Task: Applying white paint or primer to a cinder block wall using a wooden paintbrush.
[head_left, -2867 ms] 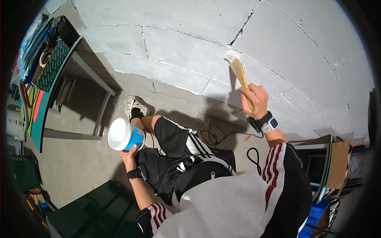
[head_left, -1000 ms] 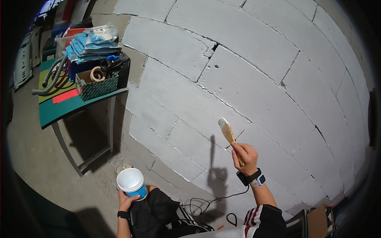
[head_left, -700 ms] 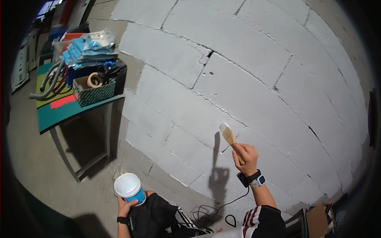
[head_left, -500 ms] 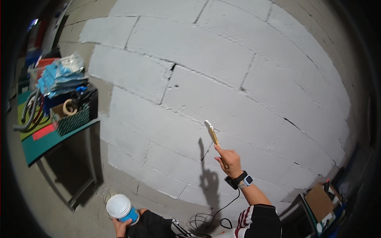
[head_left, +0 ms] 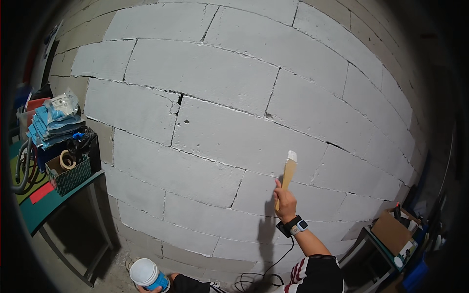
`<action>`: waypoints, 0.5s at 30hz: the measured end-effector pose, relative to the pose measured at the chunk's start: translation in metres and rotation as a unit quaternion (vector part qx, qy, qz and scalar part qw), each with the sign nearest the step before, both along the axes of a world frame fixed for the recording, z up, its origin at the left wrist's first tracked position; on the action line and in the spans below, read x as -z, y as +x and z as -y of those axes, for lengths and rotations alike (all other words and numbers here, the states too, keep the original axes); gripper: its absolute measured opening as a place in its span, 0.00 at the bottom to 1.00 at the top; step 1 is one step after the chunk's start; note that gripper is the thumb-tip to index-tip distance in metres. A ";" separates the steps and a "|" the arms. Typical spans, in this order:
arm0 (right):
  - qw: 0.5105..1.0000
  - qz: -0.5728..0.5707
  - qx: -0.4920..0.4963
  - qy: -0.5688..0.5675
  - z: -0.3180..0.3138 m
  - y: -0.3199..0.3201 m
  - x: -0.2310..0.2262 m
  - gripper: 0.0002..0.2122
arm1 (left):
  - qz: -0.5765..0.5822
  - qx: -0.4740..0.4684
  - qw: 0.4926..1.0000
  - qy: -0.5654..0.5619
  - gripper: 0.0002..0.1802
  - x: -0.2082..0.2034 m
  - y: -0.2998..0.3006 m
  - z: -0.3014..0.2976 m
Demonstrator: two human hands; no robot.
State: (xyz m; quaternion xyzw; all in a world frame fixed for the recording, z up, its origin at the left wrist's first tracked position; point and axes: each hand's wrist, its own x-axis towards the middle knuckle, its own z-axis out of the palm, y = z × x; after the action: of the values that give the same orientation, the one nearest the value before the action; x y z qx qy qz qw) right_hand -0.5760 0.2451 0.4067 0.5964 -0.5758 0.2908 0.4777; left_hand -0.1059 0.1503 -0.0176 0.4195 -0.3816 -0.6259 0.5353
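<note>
Before the block wall [head_left: 224, 112], right hand [head_left: 286, 201] grips brush [head_left: 288, 172], bristles [head_left: 292, 156] up, contact unclear; left hand [head_left: 155, 289], mostly cropped, holds bucket [head_left: 155, 278]. I'd work bristles lightly into joints [head_left: 238, 188], keeping bucket level.

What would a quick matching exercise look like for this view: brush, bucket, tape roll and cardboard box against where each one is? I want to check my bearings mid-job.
Things:
1. Brush
2. Bucket
3. Tape roll
4. Cardboard box

Places:
A. Inside the green patterned box
B. At the right side of the view
C. In the left hand, at the lower edge
D. In the right hand, in front of the block wall

Pairs: 1-D, 2-C, 3-A, 4-B
</note>
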 end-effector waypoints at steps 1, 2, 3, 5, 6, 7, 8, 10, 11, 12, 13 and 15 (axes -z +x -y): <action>1.000 0.000 0.013 -0.015 -0.001 -0.005 0.001 0.07 | 0.000 0.000 1.000 0.001 0.55 -0.001 -0.001 0.001; 1.000 0.002 0.014 -0.015 -0.002 -0.011 0.000 0.07 | -0.001 0.002 1.000 0.001 0.55 0.001 -0.002 0.002; 0.999 0.015 0.022 -0.028 0.000 -0.013 0.000 0.07 | 0.003 0.003 1.000 0.001 0.55 0.001 -0.001 0.005; 0.999 0.030 0.029 -0.032 0.000 -0.021 -0.007 0.10 | 0.006 0.003 1.000 0.004 0.56 0.001 -0.001 0.004; 0.998 0.036 0.033 -0.032 0.001 -0.026 -0.011 0.10 | 0.006 0.001 1.000 0.005 0.56 -0.001 -0.002 0.004; 0.998 0.019 0.036 -0.044 0.002 -0.029 -0.017 0.10 | 0.007 0.000 1.000 0.007 0.56 -0.002 -0.002 0.003; 0.998 0.002 0.039 -0.056 0.003 -0.032 -0.023 0.10 | 0.009 0.000 1.000 0.008 0.56 -0.003 -0.002 0.002; 0.997 -0.002 0.046 -0.063 0.004 -0.037 -0.035 0.12 | 0.011 0.000 1.000 0.011 0.56 -0.007 -0.004 0.003; 0.997 0.004 0.050 -0.060 0.004 -0.042 -0.037 0.12 | 0.012 0.000 1.000 0.014 0.56 -0.009 -0.004 0.002; 0.997 0.007 0.054 -0.058 0.004 -0.049 -0.041 0.13 | 0.012 0.000 1.000 0.015 0.56 -0.011 -0.006 0.003; 0.996 0.005 0.070 -0.059 0.004 -0.055 -0.044 0.14 | 0.012 -0.001 1.000 0.017 0.56 -0.013 -0.006 0.003; 0.995 -0.001 0.080 -0.066 0.005 -0.064 -0.049 0.14 | 0.014 -0.002 1.000 0.026 0.56 -0.015 -0.005 0.000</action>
State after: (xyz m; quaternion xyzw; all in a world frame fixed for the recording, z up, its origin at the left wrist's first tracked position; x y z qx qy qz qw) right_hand -0.6397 0.2403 0.4553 0.5159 -0.6007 0.2879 0.5386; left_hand -0.1104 0.1508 -0.0027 0.4428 -0.3722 -0.6285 0.5200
